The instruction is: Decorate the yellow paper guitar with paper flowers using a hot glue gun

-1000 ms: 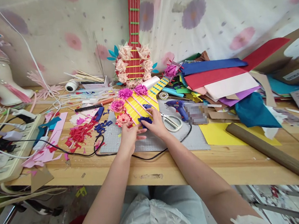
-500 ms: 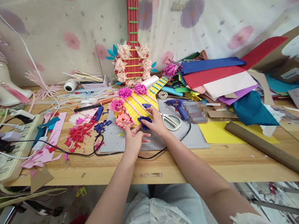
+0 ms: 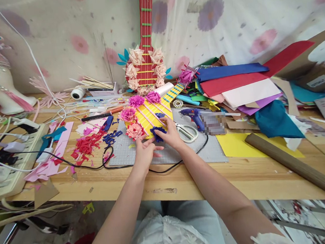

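A yellow paper lute-like instrument (image 3: 145, 117) with pink strips lies at a slant on a grey cutting mat (image 3: 122, 156). Pink, magenta and coral paper flowers (image 3: 134, 130) line its left rim. At its lower edge sits a dark blue paper flower (image 3: 160, 132), with my right hand (image 3: 172, 135) closed around it, thumb and forefinger on its petals. My left hand (image 3: 144, 153) is beside it with fingers spread, its fingertips near the instrument's bottom edge below the coral flower. Scissors (image 3: 189, 132) lie just right of my right hand.
A blue glue gun (image 3: 194, 116) lies behind the scissors, its black cord (image 3: 166, 170) crossing the mat's front. Red paper scraps (image 3: 88, 144) and a power strip (image 3: 26, 160) are left. Paper sheets (image 3: 233, 83) and a brown roll (image 3: 291, 164) lie right. A red instrument (image 3: 146, 68) stands behind.
The whole view has shifted very slightly. Both hands, the blue flower and the yellow instrument keep practically the same positions.
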A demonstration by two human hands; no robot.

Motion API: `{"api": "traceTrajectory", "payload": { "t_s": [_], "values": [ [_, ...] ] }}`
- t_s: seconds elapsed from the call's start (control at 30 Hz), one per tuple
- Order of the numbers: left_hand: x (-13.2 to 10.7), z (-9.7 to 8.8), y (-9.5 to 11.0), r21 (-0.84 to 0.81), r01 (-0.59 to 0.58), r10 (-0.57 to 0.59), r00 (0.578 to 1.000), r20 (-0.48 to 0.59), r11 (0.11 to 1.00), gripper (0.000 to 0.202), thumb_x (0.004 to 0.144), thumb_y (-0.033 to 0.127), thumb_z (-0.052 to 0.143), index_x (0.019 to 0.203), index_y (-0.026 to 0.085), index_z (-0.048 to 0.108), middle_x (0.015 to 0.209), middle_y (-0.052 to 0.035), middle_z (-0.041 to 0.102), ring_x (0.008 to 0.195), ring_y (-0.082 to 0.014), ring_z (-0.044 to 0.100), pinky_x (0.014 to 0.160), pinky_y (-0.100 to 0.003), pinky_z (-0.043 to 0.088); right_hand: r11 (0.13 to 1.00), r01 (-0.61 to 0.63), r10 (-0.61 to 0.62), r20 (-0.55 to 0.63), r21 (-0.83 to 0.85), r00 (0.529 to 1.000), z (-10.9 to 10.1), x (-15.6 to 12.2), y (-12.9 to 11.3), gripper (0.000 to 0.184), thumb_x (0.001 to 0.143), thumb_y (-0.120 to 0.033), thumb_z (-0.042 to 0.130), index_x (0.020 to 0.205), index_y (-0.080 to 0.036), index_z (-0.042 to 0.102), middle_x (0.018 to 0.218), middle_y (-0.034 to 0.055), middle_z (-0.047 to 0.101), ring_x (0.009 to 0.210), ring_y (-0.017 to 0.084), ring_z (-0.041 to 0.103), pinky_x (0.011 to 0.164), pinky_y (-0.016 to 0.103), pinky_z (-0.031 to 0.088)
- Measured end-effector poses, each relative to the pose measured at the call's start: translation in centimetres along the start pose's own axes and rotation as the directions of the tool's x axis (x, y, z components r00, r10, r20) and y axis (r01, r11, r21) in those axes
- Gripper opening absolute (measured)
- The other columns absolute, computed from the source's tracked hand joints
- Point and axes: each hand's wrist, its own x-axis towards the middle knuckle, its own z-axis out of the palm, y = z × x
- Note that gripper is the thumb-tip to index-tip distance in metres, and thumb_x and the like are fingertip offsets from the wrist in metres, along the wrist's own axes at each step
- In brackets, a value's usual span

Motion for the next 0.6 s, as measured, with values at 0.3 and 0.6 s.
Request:
{"api": "traceTrajectory", "payload": {
  "t_s": [0.3, 0.6],
  "values": [
    [1.7, -1.9, 1.5, 0.315, -0.429, 0.462, 0.886, -0.034, 0.847, 0.038, 0.065, 0.005, 0.048, 0.1, 0.021, 0.044, 0.11, -0.0063, 0.061, 0.073, -0.0103, 0.064, 0.052, -0.019, 0.048, 0.944, -0.043, 0.083, -0.107, 0.326, 0.991, -0.3, 0.7, 0.2, 0.025, 0.076, -0.038, 0.053, 0.096, -0.022, 0.049, 0.106, 0.0085, 0.061, 0.103, 0.021, 0.058, 0.095, 0.042, 0.045],
    [2.1, -2.3, 0.7, 0.545, -0.601, 0.519, 0.793, 0.318, 0.584, 0.058, 0.062, -0.004, 0.041, 0.113, 0.024, 0.04, 0.129, -0.0068, 0.055, 0.096, -0.0151, 0.065, 0.086, -0.03, 0.049, 0.892, -0.158, 0.244, -0.157, 0.423, 0.957, -1.6, 1.1, 0.8, 0.024, 0.069, -0.037, 0.056, 0.086, -0.021, 0.051, 0.086, 0.0047, 0.063, 0.085, 0.02, 0.062, 0.078, 0.039, 0.052]
  ]
}}
